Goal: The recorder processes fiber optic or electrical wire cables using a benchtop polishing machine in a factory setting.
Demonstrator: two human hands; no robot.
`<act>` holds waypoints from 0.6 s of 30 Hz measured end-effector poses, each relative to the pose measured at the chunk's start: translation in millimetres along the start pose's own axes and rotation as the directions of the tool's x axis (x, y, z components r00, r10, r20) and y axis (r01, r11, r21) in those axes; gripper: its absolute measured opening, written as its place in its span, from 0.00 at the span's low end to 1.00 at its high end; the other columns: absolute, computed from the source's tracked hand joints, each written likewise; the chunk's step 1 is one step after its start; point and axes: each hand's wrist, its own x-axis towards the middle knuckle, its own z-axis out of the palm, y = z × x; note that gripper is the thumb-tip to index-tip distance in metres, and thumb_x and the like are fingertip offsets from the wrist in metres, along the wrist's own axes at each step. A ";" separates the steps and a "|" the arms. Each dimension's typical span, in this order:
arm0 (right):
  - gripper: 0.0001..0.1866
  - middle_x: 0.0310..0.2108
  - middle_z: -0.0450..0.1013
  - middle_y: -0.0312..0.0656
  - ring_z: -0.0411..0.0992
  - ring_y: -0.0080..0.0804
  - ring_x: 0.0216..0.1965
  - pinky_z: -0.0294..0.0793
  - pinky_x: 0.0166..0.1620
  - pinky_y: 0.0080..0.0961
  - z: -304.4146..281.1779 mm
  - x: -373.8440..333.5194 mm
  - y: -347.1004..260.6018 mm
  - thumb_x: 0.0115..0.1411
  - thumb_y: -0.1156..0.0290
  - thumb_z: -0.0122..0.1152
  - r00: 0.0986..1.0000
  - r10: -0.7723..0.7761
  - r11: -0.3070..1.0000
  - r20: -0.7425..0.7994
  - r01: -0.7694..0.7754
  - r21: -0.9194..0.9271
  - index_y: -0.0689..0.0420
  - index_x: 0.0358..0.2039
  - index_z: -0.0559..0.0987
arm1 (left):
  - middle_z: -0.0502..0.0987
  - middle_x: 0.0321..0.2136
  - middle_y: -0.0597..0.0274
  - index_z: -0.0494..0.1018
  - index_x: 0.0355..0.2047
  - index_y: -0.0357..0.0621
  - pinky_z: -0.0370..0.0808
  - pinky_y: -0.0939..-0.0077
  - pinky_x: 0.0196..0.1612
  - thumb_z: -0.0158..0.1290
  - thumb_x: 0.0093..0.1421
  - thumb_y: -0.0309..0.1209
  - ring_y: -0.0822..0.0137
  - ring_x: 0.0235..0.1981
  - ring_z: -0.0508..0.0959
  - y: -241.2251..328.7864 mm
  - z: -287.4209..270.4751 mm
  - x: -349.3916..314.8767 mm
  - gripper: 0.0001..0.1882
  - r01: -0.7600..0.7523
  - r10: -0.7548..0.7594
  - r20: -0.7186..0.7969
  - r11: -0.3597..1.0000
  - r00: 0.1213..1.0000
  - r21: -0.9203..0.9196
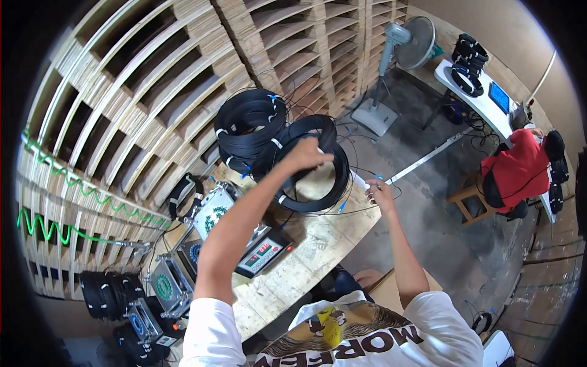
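Observation:
A thick coil of black cable (340, 177), tied with white bands, lies at the right part of the wooden workbench (318, 244). My left hand (306, 156) is over its middle, fingers mostly closed with one pointing right. What those fingers hold, if anything, is hidden. To the right of the coil, past the bench edge, my right hand (380, 194) is closed in a pinch on a thin black cable (400, 194) that loops out from the coil. A blue cable end (342, 207) hangs by the coil's lower right. Taller stacked coils (247, 125) stand behind on the left.
A control box with a red display (263, 254) and metal-framed devices (214, 211) sit on the bench's left. Stacked wooden pallets (153, 79) rise behind. A pedestal fan (406, 46) stands beyond. At right, a person in red (516, 171) sits at a white table (449, 73).

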 end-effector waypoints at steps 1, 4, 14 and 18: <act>0.16 0.28 0.76 0.37 0.72 0.22 0.25 0.68 0.27 0.19 13.3 -2.5 -8.8 0.64 0.73 0.47 1.000 -0.016 1.000 0.027 0.016 0.006 0.59 0.48 0.78 | 0.83 0.28 0.45 0.77 0.36 0.26 0.80 0.67 0.33 0.65 0.50 0.44 0.58 0.25 0.83 -10.7 -21.1 -6.4 0.28 -0.008 0.013 -0.095 0.999 0.995 0.051; 0.16 0.27 0.75 0.37 0.72 0.21 0.24 0.69 0.25 0.21 33.3 -9.6 -23.4 0.64 0.74 0.46 0.994 -0.065 0.997 0.092 0.061 0.053 0.58 0.48 0.78 | 0.81 0.23 0.57 0.77 0.33 0.32 0.77 0.75 0.25 0.63 0.55 0.37 0.70 0.20 0.79 -22.2 -80.8 -31.2 0.17 0.037 -0.061 -0.079 0.962 0.995 -0.271; 0.20 0.31 0.76 0.41 0.75 0.25 0.28 0.75 0.32 0.21 28.3 -42.0 -83.3 0.68 0.61 0.55 0.962 -0.229 0.943 0.152 0.181 0.279 0.63 0.52 0.74 | 0.75 0.21 0.66 0.73 0.34 0.41 0.76 0.83 0.22 0.58 0.62 0.35 0.76 0.18 0.74 102.3 -145.1 -144.7 0.10 -0.012 -0.081 -0.081 0.627 0.993 -0.779; 0.32 0.35 0.76 0.46 0.77 0.32 0.34 0.79 0.38 0.28 68.2 -68.5 -124.3 0.66 0.44 0.58 0.956 -0.122 0.959 0.266 0.044 0.281 0.61 0.54 0.71 | 0.75 0.22 0.65 0.73 0.33 0.40 0.76 0.83 0.21 0.58 0.63 0.34 0.76 0.18 0.74 147.7 -136.2 -183.6 0.10 -0.076 -0.051 -0.133 0.599 0.990 -0.797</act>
